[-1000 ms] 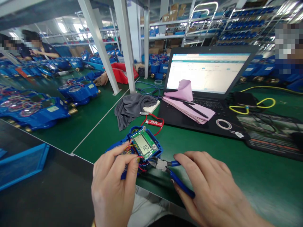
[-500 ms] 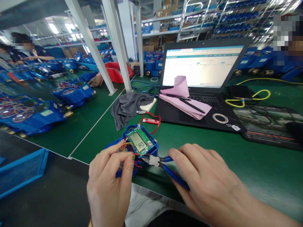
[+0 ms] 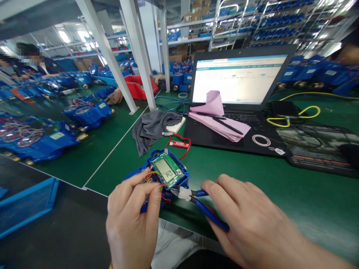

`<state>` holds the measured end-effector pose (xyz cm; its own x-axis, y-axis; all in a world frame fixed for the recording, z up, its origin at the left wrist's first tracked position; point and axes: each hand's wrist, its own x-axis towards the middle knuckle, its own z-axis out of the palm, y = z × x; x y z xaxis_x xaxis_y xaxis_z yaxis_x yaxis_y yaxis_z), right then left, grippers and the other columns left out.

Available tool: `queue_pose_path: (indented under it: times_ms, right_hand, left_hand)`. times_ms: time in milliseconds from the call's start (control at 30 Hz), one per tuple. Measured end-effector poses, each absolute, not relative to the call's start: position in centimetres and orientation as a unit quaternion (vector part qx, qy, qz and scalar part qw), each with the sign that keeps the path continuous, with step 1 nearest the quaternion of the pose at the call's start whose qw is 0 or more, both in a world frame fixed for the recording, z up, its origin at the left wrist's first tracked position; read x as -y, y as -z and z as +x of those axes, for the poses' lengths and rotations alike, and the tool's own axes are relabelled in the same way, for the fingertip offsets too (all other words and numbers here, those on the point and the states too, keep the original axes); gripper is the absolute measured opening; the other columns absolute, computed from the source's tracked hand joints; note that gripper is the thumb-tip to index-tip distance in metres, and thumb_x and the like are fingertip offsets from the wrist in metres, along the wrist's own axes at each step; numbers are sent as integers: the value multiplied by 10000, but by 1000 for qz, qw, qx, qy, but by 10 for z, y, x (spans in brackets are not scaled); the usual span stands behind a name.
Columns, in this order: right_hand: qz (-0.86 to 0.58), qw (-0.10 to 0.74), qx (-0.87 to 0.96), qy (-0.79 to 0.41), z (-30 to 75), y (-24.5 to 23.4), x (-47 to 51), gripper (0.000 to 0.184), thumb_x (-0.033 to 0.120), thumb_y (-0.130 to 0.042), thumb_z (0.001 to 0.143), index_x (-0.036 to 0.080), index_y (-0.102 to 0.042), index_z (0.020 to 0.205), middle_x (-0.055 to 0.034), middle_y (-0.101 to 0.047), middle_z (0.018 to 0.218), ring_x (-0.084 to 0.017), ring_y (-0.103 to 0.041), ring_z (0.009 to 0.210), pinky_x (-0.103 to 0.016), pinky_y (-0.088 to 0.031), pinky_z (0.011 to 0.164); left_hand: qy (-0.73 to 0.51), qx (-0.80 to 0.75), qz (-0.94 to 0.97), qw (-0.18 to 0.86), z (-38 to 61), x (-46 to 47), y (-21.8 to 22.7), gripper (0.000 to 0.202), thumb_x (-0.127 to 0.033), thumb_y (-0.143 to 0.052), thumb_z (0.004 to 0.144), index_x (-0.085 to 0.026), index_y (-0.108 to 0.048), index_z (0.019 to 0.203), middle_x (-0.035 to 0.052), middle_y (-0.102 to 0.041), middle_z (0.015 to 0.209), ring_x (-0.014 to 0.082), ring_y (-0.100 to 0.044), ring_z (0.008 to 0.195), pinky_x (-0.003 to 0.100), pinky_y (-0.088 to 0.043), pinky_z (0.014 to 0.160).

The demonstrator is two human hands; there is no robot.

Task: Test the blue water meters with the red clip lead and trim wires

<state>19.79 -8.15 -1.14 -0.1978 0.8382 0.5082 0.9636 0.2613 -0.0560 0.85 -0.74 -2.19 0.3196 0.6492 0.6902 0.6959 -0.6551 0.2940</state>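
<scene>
A blue meter housing (image 3: 182, 175) lies at the near edge of the green bench, with a green circuit board and LCD (image 3: 167, 170) showing digits on top. My left hand (image 3: 131, 220) pinches the coloured wires at the board's near left side, thumb and forefinger closed. My right hand (image 3: 252, 224) is closed round blue-handled cutting pliers (image 3: 196, 201). The pliers' metal jaws point left and meet the wires at the board's near edge. A red battery pack (image 3: 181, 143) on red leads lies just behind the housing.
An open laptop (image 3: 238, 108) stands behind, with pink papers (image 3: 221, 123) and a pen on its keyboard. A grey cloth (image 3: 153, 129) lies to the left of it. Many blue meters (image 3: 39, 136) cover the left bench. Yellow cable (image 3: 294, 117) lies right. A person sits far left.
The view has shifted slightly. Both hands stay at the meter; the pliers' jaws remain at the wires near the board's edge.
</scene>
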Motion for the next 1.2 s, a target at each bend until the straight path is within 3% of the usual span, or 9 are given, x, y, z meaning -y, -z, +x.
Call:
queue_pose_path:
  times_ms: [267,400,567,833,1000,1200]
  right_hand:
    - [-650,248,701,-157,189,20,92,198,148,-492,778,230,-498,958,-14,-606,822,-168,-615,680,-285,-504,600]
    - [-651,257,703,-126,187,24,96,245,171,-499,781,227,-481,1018,-40,-596,894,-193,-618,770,-335,-525,670]
    - [-642,260,719,-55,189,29,99,289,176,-479,798,218,-448,1082,-67,-586,933,-213,-608,789,-355,-521,651]
    - [-655,284,699,-47,208,45,105,308,219,-507,821,199,-427,1117,-68,-571,911,-200,-609,784,-324,-522,651]
    - [-651,308,690,-75,212,54,109,281,208,-521,809,215,-434,1077,-27,-566,829,-170,-604,705,-278,-516,598]
    - [-654,327,672,-118,212,61,107,279,189,-524,790,229,-446,1056,-12,-583,826,-155,-614,712,-250,-532,607]
  left_hand:
    - [411,406,-814,49,9,11,23,101,-191,-549,894,-210,-615,820,45,-623,958,185,-579,934,332,-400,853]
    - [412,412,-812,43,9,13,23,92,-199,-542,898,-212,-614,843,41,-627,986,186,-580,955,335,-402,863]
    - [396,419,-816,42,12,15,14,154,-213,-562,878,-201,-630,1016,88,-573,1154,238,-523,1080,401,-370,940]
    - [385,360,-843,109,23,14,3,96,-106,-620,817,-192,-661,812,118,-549,1120,287,-514,1079,443,-391,916]
    - [444,279,-820,229,24,13,20,291,37,-734,651,-172,-674,844,75,-581,982,248,-580,955,394,-425,883]
    - [509,339,-789,64,18,23,26,231,19,-640,748,-175,-635,873,26,-648,909,185,-630,861,334,-515,781]
